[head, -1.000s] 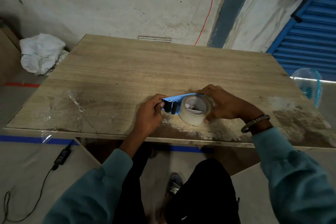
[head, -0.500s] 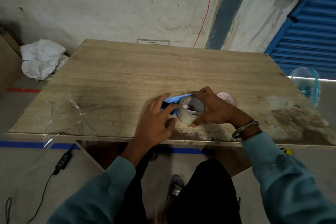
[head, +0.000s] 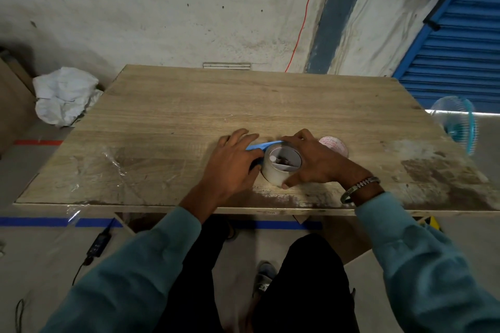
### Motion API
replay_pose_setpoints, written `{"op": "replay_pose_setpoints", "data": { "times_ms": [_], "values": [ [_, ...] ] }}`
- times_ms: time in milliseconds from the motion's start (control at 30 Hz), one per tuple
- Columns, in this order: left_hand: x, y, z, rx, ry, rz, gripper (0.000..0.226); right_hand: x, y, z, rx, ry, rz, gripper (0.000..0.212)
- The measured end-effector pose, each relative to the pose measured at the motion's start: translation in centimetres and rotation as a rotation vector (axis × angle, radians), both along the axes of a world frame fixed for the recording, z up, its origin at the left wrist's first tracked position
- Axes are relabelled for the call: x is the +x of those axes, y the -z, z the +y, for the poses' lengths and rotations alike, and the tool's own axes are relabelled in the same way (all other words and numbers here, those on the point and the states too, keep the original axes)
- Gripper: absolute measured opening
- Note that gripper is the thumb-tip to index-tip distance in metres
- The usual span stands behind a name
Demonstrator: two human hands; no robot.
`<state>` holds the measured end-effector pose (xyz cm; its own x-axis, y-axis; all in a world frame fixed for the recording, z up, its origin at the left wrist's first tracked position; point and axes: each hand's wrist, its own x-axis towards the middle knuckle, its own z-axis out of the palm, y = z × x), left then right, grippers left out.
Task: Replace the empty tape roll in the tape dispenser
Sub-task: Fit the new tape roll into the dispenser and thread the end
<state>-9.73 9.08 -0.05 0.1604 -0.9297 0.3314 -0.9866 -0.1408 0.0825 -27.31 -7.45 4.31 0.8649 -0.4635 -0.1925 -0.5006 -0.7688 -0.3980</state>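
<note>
A blue tape dispenser [head: 259,146] lies on the wooden table [head: 243,105] near its front edge, mostly covered by my hands. A clear tape roll [head: 278,167] sits on the dispenser's hub, its open core facing up. My left hand [head: 232,162] rests flat over the dispenser's blue end, fingers spread. My right hand [head: 313,162] wraps around the roll from the right, thumb at its near side. A second roll core with red print [head: 334,144] lies on the table just behind my right hand.
Crumpled clear film [head: 113,162] sticks to the table's left front. A white bag [head: 63,94] lies on the floor to the left, a small fan [head: 457,123] stands at the right. A power adapter and cable [head: 98,243] lie on the floor under the table's front.
My left hand let go of its pinch on the dispenser's end and now lies flat over it. My right hand shifted on the roll, uncovering the printed core behind it.
</note>
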Motion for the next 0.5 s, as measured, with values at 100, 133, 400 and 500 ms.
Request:
{"op": "replay_pose_setpoints", "data": {
  "times_ms": [100,133,400,500],
  "values": [
    [0.5,-1.4,-0.1,0.0,0.096,-0.01,0.021,0.0,-0.1,0.2,-0.01,-0.003,0.002,0.125],
    [0.5,-1.6,-0.1,-0.012,0.133,-0.034,0.016,0.0,-0.1,0.2,-0.012,-0.002,0.002,0.124],
    [-1.4,-0.2,2.3,-0.111,0.123,-0.026,0.017,-0.3,-0.4,0.4,-0.021,0.013,0.018,0.125],
    [-2.0,0.6,3.2,-0.117,0.08,0.08,0.013,0.0,-0.1,0.6,-0.019,0.022,0.04,0.124]
  ]
}}
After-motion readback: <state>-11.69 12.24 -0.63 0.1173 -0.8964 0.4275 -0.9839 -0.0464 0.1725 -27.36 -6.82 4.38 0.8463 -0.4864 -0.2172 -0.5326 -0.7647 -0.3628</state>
